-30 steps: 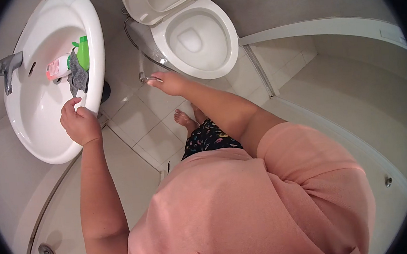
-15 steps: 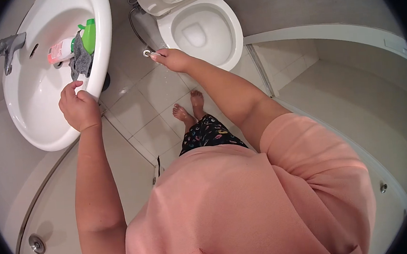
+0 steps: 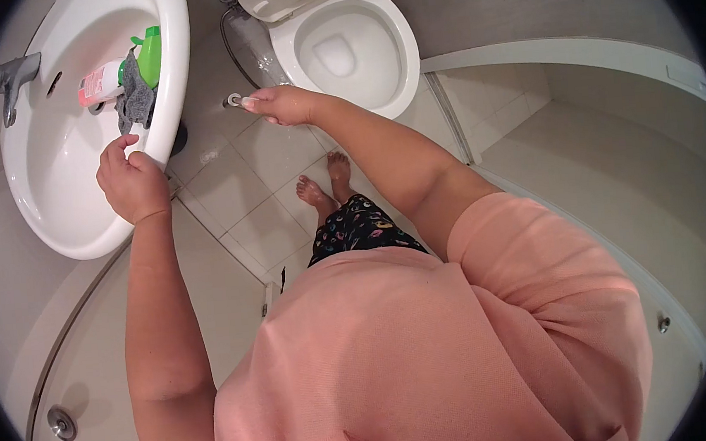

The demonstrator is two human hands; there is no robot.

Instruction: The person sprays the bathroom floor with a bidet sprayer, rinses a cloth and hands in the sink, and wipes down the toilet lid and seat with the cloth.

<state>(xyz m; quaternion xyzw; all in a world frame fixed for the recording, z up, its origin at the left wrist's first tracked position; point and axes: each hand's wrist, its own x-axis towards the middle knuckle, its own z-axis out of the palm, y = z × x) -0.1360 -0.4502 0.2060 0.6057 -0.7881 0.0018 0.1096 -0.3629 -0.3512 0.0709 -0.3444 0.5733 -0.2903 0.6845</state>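
My right hand [image 3: 282, 107] grips a bidet sprayer [image 3: 235, 100], its round head poking out past my thumb toward the sink side. Fine water drops show near the toilet's side. Over the sink's near rim hovers my left hand [image 3: 133, 186], fingers loosely bent and apart, with nothing visible in it. Just beyond those fingertips, a grey cloth [image 3: 136, 101] drapes over the sink's inner edge. It partly covers a spray bottle with a white-and-pink body [image 3: 98, 85] and a green trigger head [image 3: 149, 58], lying in the white sink [image 3: 178, 68].
The toilet [image 3: 408, 50] stands ahead with its lid raised. A dark hose [image 3: 234, 54] hangs beside it. A grey faucet [image 3: 11, 86] is at the sink's left. My bare feet [image 3: 325, 179] are on wet floor tiles [image 3: 262, 219]. A raised ledge [image 3: 615, 175] lies at right.
My right hand has shifted left with the sprayer, whose head now points more toward the sink. Spray drops now show by the toilet's left side. My left hand has barely moved.
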